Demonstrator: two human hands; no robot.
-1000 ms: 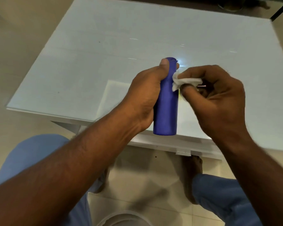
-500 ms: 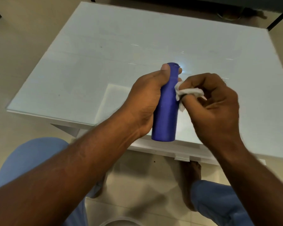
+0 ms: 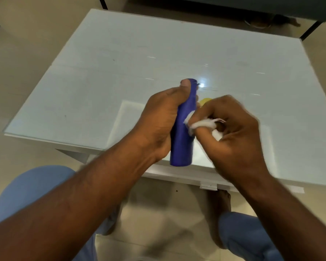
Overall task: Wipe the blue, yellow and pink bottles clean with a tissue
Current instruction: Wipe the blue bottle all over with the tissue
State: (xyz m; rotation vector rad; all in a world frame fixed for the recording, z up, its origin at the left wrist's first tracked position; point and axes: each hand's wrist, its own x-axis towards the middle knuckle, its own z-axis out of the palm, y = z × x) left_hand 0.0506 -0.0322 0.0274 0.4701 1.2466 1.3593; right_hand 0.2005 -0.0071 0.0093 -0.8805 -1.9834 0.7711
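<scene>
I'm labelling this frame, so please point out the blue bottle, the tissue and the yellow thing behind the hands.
Blue bottle (image 3: 183,147), head view, lower body.
Tissue (image 3: 203,124), head view, wad at the right fingers.
Yellow thing (image 3: 205,100), head view, its visible top edge; the rest is hidden.

One blue bottle (image 3: 183,136), upright, at frame centre. One yellow thing (image 3: 205,100), only sliver showing at 1 o'clock of blue bottle; kind not clear. Pink bottles seen: zero. One tissue (image 3: 201,124), white, bunched, at 3 o'clock of bottle, touching it. Two hands: left hand (image 3: 163,123) at 9 o'clock of bottle, right hand (image 3: 231,134) at 3 o'clock. Two forearms, bare. One table (image 3: 102,87), white glass top. Two knees in blue cloth at 7 and 5 o'clock. One bare foot (image 3: 221,202) under table edge.
</scene>
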